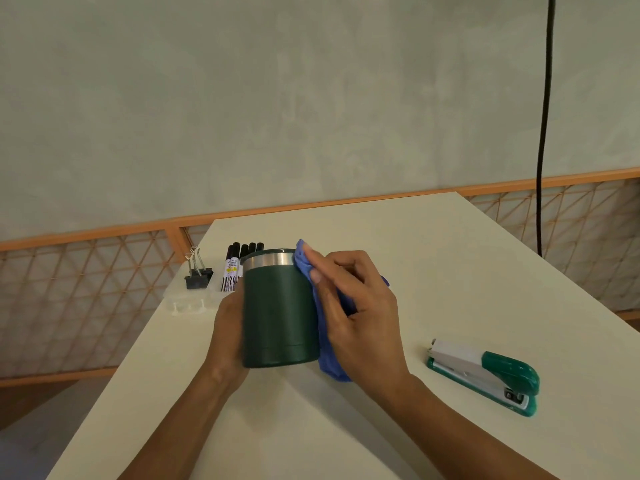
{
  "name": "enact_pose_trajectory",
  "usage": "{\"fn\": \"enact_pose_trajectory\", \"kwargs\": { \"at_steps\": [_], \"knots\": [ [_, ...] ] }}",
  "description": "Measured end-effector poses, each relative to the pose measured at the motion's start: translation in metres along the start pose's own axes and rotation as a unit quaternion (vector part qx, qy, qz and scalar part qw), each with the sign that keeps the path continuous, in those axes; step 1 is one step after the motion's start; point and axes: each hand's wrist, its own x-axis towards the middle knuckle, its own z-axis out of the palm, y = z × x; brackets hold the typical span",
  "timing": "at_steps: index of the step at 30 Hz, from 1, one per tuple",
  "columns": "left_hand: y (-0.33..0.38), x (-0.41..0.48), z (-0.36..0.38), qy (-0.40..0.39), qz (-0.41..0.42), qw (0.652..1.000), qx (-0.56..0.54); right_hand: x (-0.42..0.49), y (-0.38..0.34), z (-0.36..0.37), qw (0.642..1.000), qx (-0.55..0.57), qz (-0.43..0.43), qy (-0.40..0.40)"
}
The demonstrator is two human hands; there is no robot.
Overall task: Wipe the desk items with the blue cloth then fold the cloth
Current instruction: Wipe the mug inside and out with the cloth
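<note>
A dark green tumbler (280, 313) with a steel rim band stands upright in the middle of the white desk (433, 271). My left hand (227, 330) grips its left side, fingers hidden behind it. My right hand (356, 306) holds the blue cloth (329, 358) against the tumbler's right side, thumb and fingertips pinching the cloth near the rim. The cloth hangs down under my palm to the desk.
A green and grey stapler (485, 374) lies at the right. Behind the tumbler a clear tray (183, 303) holds black binder clips (198, 277) and several black markers (233, 268). The desk's left edge drops off beside an orange lattice rail (86, 289). A black cable (542, 150) hangs at the back right.
</note>
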Motion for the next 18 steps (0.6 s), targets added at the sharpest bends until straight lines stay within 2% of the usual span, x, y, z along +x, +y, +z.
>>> {"fn": "enact_pose_trajectory", "kwargs": {
  "at_steps": [4, 7, 11, 13, 15, 18],
  "knots": [
    [-0.003, 0.011, -0.008, -0.006, 0.060, 0.996, 0.061, 0.001, 0.000, 0.000, 0.987, -0.102, -0.107, -0.057],
    [-0.008, 0.016, -0.015, -0.003, 0.095, 0.992, 0.078, 0.001, -0.004, -0.001, 0.970, -0.155, -0.153, -0.102],
    [-0.006, 0.021, -0.024, 0.015, 0.126, 0.983, 0.129, -0.001, -0.002, -0.009, 0.949, -0.166, -0.184, -0.194],
    [-0.002, 0.021, -0.025, 0.027, 0.154, 0.974, 0.163, -0.001, 0.003, -0.014, 0.947, -0.135, -0.178, -0.230],
    [0.001, 0.020, -0.024, 0.045, 0.193, 0.956, 0.216, 0.002, 0.006, -0.019, 0.965, -0.067, -0.148, -0.204],
    [0.003, 0.015, -0.024, 0.049, 0.257, 0.928, 0.267, 0.010, 0.004, -0.025, 0.995, 0.006, -0.052, -0.083]
  ]
}}
